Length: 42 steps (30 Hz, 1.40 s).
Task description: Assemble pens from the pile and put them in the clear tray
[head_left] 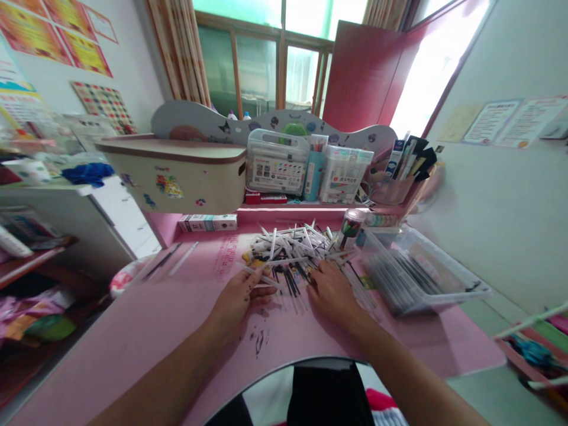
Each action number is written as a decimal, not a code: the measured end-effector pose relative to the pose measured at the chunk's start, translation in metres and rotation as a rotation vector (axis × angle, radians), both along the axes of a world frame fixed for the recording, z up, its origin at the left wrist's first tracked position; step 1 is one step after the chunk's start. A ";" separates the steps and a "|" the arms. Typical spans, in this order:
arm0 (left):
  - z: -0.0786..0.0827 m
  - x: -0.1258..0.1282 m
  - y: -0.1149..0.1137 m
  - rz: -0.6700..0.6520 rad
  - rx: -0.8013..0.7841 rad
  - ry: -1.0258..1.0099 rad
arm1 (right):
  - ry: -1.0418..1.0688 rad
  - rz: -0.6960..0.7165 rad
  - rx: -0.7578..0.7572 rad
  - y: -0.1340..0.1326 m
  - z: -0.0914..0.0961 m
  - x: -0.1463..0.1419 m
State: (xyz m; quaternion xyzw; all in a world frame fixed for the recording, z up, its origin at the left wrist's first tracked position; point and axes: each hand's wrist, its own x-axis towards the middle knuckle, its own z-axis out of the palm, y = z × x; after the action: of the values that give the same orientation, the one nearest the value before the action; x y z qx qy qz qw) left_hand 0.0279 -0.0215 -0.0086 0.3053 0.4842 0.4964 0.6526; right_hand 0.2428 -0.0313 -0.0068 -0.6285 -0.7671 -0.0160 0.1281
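Clearly, the sticks in the pile cannot be counted: in the centre of the frame, slim white sticks (306, 238) and black sticks (290, 281) overlap on the pink table (177, 331), hiding most of a yellowish patch beneath them. Two hands work at the near edge of this heap, both forearms cut off by the bottom of the frame. The left hand (239, 296), just left of centre, has its fingers nearly closed, thumb against forefinger, around one pale, see-through stick (271, 282). The right hand (332, 293), right of centre, has its fingers curled down at the heap; their tips are hidden, so I cannot tell whether they grip anything. Below the left hand are several dark smears (260, 342). Two long strips, one black (163, 262) and one white (183, 258), lie left of centre. One clear canister (350, 229) stands behind the right hand, its contents blurred. At the right, one open transparent bin (465, 290) holds a stack of flat pieces too indistinct to number. On the shelf across the upper middle stand two marker cases (276, 170), with one blue pencil tube (313, 176) between them.
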 end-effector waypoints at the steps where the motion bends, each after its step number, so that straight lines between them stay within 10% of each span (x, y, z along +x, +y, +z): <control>1: 0.000 -0.001 0.001 0.004 -0.008 -0.001 | -0.026 -0.008 -0.004 0.000 -0.001 -0.002; 42: 0.012 -0.006 0.000 0.008 0.009 -0.033 | 0.223 -0.034 -0.219 -0.002 0.022 0.019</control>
State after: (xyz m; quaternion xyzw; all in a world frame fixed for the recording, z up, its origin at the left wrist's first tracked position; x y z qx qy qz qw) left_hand 0.0222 -0.0217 0.0029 0.2981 0.4722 0.5062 0.6572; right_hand 0.2616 -0.0337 0.0152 -0.6496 -0.7344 0.1354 0.1428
